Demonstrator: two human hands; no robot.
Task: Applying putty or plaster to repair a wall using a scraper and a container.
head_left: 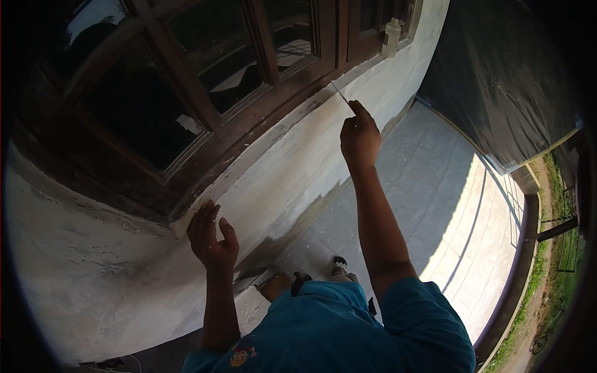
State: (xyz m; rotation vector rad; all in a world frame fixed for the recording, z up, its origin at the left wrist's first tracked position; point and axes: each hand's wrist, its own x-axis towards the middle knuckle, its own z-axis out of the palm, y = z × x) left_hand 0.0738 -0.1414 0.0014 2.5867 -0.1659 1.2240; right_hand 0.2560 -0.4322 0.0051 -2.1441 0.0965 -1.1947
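In my right hand point(360, 138) is a thin, straight, slender tool point(340, 92), pinched between fingers; its exact kind is too small to tell. The tool's tip reaches the joint between the dark brown wooden window frame point(298, 91) and the pale plastered sill point(273, 132); whether it touches is unclear. My left hand point(212, 239) is at the frame's lower left corner, fingers extended and thumb apart, holding nothing. Its fingertips lie at or just over the sill edge.
A translucent bottle point(391, 37) stands on the sill's far end. Below the window runs a patchy whitish wall point(118, 280). Light floor tiles point(404, 168) lie to the right, with a dark hanging sheet point(497, 74) beyond and a low curb point(528, 230) bordering grass.
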